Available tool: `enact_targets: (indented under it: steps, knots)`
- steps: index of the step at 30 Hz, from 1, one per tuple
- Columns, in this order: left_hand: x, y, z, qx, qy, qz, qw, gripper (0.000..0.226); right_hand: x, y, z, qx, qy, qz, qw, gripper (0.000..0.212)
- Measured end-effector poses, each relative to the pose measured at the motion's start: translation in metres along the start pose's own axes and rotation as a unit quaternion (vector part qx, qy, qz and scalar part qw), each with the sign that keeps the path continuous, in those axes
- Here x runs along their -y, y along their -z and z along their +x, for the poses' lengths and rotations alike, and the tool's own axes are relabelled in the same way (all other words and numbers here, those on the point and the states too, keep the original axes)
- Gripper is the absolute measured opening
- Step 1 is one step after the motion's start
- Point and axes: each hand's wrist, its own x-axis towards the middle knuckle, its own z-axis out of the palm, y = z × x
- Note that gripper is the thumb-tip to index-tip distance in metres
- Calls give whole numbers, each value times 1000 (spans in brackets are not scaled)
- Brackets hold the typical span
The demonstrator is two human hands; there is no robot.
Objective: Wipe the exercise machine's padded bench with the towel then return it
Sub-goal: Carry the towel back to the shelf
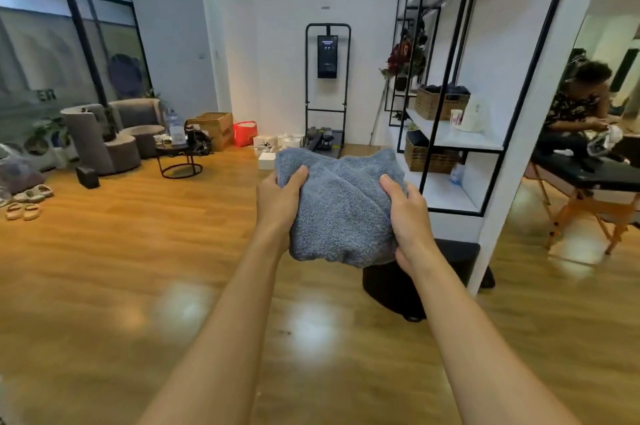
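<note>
A folded grey-blue towel [341, 206] is held up in front of me over the wooden floor. My left hand [278, 198] grips its left edge, thumb on top. My right hand [408, 217] grips its right edge, thumb on top. Against the far wall stands the exercise machine [327, 85], a black frame with a dark screen and a low dark bench at its foot [323, 142], partly hidden behind the towel.
A white shelf unit with black frame [460, 140] holds wicker baskets on the right. A dark low object [415, 282] sits at its foot. A person sits on a black massage table [588, 179] at far right. Armchairs, a round table [180, 158], boxes and sandals lie left.
</note>
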Motion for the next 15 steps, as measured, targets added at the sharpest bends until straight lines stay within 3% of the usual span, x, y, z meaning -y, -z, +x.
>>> enact_targets:
  steps: [12,15]
  knots:
    - [120,-94,409,39,19,-6,999,15,-83,-92,397,-30,1,-8,1000,14]
    - [155,-116,516,32,14,6,999,16,-118,-116,505,-34,3,0,999,21]
